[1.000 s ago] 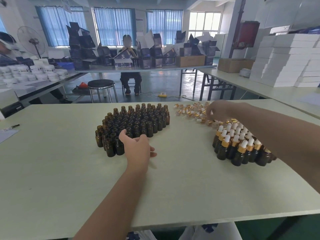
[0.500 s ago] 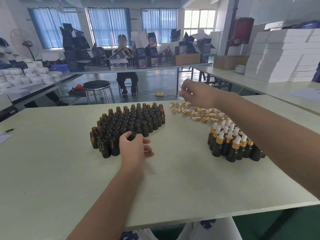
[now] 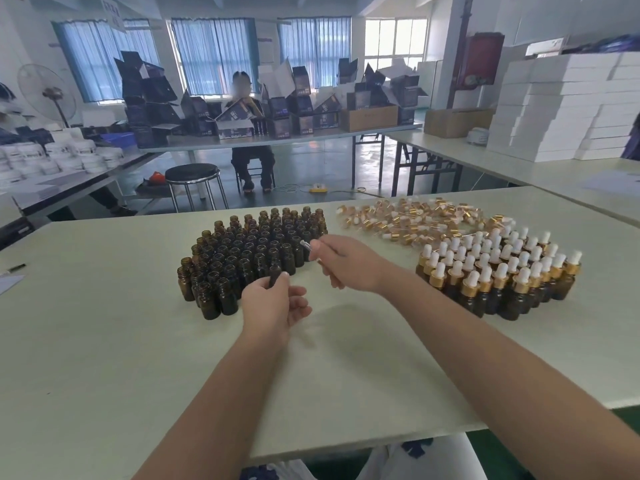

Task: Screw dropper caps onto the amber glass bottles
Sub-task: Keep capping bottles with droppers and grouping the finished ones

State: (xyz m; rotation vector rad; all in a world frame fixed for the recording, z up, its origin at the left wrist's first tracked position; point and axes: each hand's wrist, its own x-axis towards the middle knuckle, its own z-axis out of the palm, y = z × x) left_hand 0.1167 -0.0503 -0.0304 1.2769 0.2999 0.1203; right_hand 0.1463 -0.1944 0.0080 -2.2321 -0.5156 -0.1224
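I take the block of uncapped amber glass bottles point(image 3: 249, 251), standing on the pale flat table top point(image 3: 104, 341), as my reference. The left hand point(image 3: 273, 306) sits at the near right corner of that block, its thumb and fingers curled round one small amber glass bottle point(image 3: 275, 273), held roughly upright against the block's near edge. The right hand point(image 3: 346, 268) hovers at the block's right edge, pinching a dropper cap with a clear glass pipette point(image 3: 306, 244). I see only the pipette, which points left over the block, above the held bottle and apart from it. The collar and bulb are hidden in the fingers. A loose pile of gold-collared dropper caps point(image 3: 408, 220) lies right of the block's far edge. A group of capped amber bottles with white bulbs point(image 3: 498, 271) stands well right of the block.
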